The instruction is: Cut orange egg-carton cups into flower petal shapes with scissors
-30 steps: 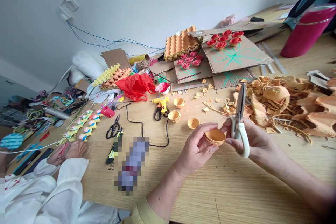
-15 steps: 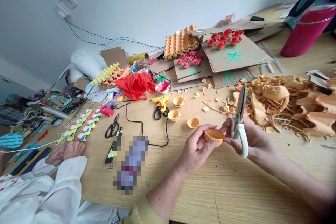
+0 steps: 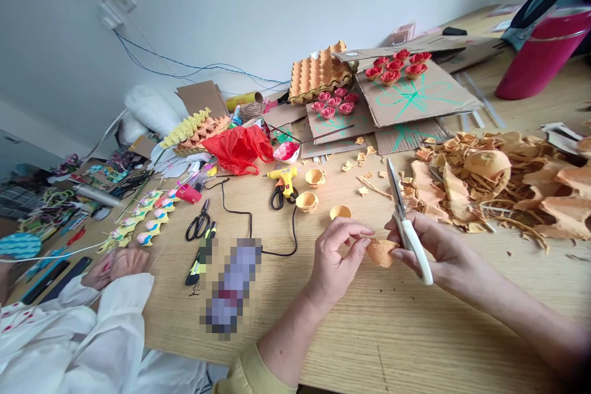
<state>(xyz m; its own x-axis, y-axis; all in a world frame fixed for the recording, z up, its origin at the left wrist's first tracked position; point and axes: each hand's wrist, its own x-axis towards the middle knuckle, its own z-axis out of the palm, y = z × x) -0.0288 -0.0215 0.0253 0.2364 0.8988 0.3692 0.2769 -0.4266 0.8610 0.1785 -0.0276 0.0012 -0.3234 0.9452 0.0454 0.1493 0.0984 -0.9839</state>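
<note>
Between my two hands is an orange egg-carton cup (image 3: 382, 253), its rounded outer side turned toward me. My left hand (image 3: 339, 252) pinches the cup's left edge between thumb and fingers. My right hand (image 3: 427, 246) grips the cup's right side with its fingertips and also carries scissors (image 3: 412, 240) with white handles, blades pointing up. Just beyond my left hand, another carton cup (image 3: 340, 212) sits on the table. Farther back are two more trimmed cups, a nearer one (image 3: 307, 201) and a farther one (image 3: 315, 177).
A pile of carton scraps (image 3: 489, 178) spreads at the right. A yellow glue gun (image 3: 282, 178), black-handled scissors (image 3: 198, 225) and a cutter knife (image 3: 201, 255) lie leftward. Red paper flowers (image 3: 392, 66) rest on cardboard (image 3: 415, 98). A co-worker's hands (image 3: 115, 265) are at far left.
The cup has been turned over between my fingers, from its hollow facing up to its rounded outside showing. The scissors in my right hand have tilted leftward.
</note>
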